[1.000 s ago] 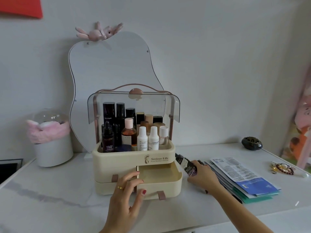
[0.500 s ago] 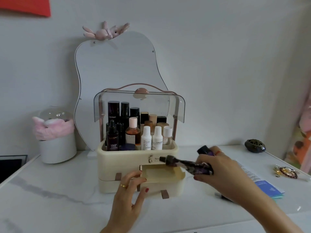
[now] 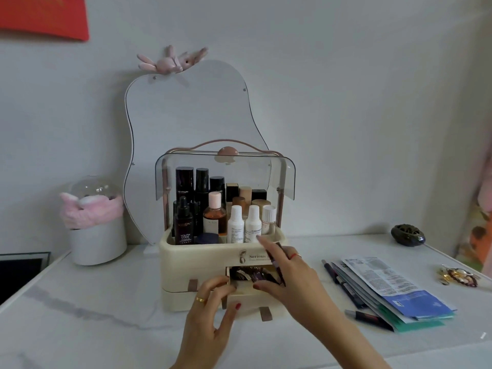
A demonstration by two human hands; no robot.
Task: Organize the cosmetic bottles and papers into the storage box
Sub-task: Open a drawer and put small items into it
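The cream storage box (image 3: 186, 262) stands mid-table with several cosmetic bottles (image 3: 237, 225) upright in its top tray under a raised clear lid. Its right drawer (image 3: 247, 296) is pulled out and holds dark sachets and tubes (image 3: 250, 274). My right hand (image 3: 290, 278) reaches into the drawer from the right, closed on a dark tube (image 3: 277, 258) that slants down into it. My left hand (image 3: 210, 310) pinches the drawer's left front corner. A stack of papers (image 3: 386, 286) lies to the right of the box.
Dark pens (image 3: 343, 286) and a red-and-black stick (image 3: 368, 317) lie along the papers' left edge. A pear-shaped mirror (image 3: 191, 115) leans behind the box. A white pot with pink cloth (image 3: 95, 235) stands at the left, a dark ornament (image 3: 407, 234) and jewellery (image 3: 458, 275) at the right.
My right hand picked the dark tube up from beside the papers, carried it left and lowered it into the open drawer. My left hand stayed on the drawer.
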